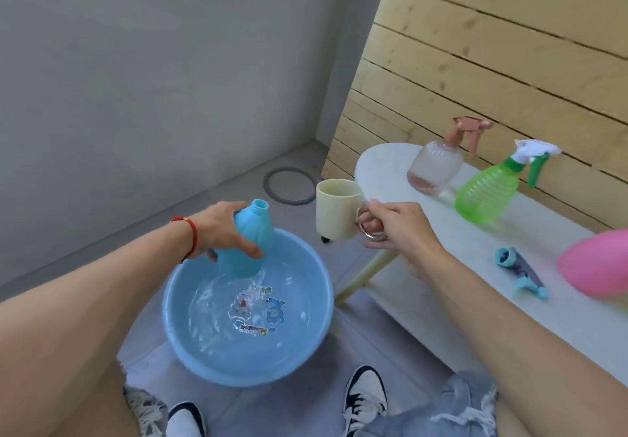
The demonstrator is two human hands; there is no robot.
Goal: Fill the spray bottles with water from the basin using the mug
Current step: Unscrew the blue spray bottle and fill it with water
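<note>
The blue bottle (246, 239), cap off, sits in the curled fingers of the left hand (221, 229) over the basin (183, 304), the right hand (396, 229) grips the mug (336, 209) beside it, and the pink bottle (433, 168) and green bottle (486, 192) beyond look capped, so filling seems left.

Basin (176, 304) on floor, left of table (475, 266) bearing two spray bottles (433, 168).

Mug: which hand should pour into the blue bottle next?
Right. The right hand already holds the mug by its handle, beside the open blue bottle, which the left hand grips above the basin.
</note>
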